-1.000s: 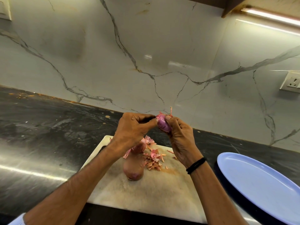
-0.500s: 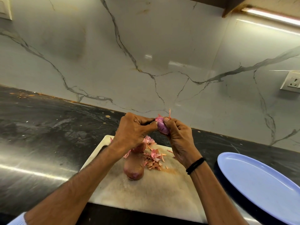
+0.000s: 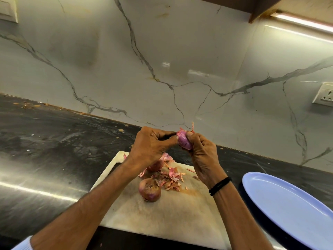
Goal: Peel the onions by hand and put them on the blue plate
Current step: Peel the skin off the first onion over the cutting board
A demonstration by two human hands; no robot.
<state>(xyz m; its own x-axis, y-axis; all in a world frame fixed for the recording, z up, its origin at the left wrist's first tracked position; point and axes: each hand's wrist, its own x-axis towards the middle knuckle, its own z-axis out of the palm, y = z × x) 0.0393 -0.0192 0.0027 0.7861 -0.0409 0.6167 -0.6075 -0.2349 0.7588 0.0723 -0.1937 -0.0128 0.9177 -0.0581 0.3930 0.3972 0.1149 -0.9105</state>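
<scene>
Dark, shiny stone counter [image 3: 54, 150] — kinda streaky, with orange crumbs [image 3: 27, 105] scattered along the back edge at the far left. Sitting straight on it are a pale, stained cutting board [image 3: 171, 219] and, just off its right side, a blue plate [image 3: 288, 204]. The board carries a whole onion [image 3: 149, 190] and a heap of pink skins [image 3: 171, 179].
</scene>
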